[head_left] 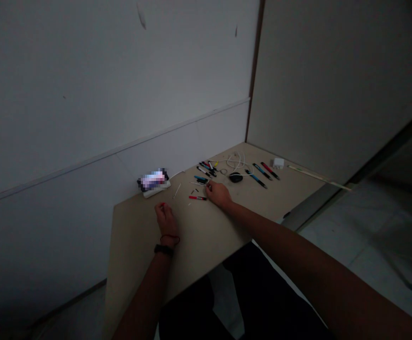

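Head view, nearest first: the left hand (166,218) rests on the tabletop (206,236), fingers curled around something small and red, too dim to name. Slightly farther, the right hand (218,193) reaches out with fingers pressed together on a thin pen part, just beside a red pen (198,198) lying flat. Beyond lie more pens (206,169) in a loose cluster, a white cable (237,162), a black round object (236,177) and a white charger (278,163) near the wall.
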`<state>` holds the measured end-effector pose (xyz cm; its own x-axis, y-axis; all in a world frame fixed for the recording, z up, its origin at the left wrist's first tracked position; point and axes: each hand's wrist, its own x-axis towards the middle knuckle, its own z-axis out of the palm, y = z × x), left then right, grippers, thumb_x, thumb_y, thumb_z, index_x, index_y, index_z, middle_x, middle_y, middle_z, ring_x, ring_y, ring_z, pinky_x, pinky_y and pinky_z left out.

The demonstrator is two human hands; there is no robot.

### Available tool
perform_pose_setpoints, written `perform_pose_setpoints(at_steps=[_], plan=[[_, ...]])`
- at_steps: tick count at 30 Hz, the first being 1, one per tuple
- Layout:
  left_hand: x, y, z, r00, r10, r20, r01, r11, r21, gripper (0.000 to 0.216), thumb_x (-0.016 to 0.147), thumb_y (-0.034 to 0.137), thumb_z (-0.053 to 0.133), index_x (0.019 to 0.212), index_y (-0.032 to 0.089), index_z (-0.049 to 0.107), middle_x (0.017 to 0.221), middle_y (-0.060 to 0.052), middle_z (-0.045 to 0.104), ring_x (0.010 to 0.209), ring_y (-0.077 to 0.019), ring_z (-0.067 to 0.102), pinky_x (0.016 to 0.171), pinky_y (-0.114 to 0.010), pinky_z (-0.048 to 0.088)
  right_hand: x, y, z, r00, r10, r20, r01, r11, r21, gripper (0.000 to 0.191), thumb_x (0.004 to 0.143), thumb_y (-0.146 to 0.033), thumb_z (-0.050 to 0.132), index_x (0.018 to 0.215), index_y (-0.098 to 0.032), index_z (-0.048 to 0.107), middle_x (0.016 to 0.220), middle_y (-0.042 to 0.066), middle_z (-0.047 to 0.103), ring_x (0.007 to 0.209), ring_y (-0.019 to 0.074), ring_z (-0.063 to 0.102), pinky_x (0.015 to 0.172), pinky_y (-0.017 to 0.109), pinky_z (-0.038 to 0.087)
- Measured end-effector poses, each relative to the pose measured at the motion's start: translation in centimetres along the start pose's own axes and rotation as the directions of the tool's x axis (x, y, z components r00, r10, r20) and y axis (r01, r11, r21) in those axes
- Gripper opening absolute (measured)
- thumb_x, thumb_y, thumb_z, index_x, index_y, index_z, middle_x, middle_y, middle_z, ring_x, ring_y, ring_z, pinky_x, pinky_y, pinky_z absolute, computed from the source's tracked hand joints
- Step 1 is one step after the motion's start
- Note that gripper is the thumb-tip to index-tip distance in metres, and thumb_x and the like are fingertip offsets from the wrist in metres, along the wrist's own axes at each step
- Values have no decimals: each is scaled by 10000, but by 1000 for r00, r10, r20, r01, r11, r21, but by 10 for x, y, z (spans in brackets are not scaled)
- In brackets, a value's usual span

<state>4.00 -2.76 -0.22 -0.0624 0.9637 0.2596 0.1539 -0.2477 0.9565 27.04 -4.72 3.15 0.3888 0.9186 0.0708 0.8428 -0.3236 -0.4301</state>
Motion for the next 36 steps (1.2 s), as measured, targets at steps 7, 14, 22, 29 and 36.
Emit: perform_pose_setpoints(at_steps=[7,14,22,29,36], plan=[[25,4,19,994,68,86,-79,988,131,258,908,418,535,764,207,499,683,37,464,625,-133,435,609,-254,360,-1,0,0,1000,5,2,-5,1000,-10,313,993,-352,487,1214,-216,664,1093,106,752,1027,246,682,833,296,469],[12,11,16,952,99,289,-161,966,200,276,886,403,561,708,192,565,641,35,485,631,-142,437,615,-263,346,7,-3,2,996,87,-8,-87,995,-44,334,1001,-360,487,1242,-198,651,1134,149,737,1046,272,682,844,327,478],[9,20,15,936,116,334,-204,949,241,303,906,415,534,703,192,562,647,32,497,640,-141,460,645,-263,377,16,-2,3,988,154,11,-153,988,-20,295,983,-376,536,1187,-231,692,1179,117,734,1079,255,680,841,304,486],[10,18,14,931,119,345,-212,946,247,303,910,419,525,719,192,587,638,28,517,650,-146,482,648,-263,384,34,3,-1,987,151,60,-153,988,22,244,915,-338,646,1077,-189,754,1120,139,750,1065,273,689,838,302,500],[10,14,16,935,95,341,-175,961,213,299,900,425,556,708,198,586,596,33,503,605,-147,465,604,-265,362,61,16,-2,989,104,108,-119,982,150,134,754,-276,777,789,-147,787,837,122,756,860,272,708,758,314,517]])
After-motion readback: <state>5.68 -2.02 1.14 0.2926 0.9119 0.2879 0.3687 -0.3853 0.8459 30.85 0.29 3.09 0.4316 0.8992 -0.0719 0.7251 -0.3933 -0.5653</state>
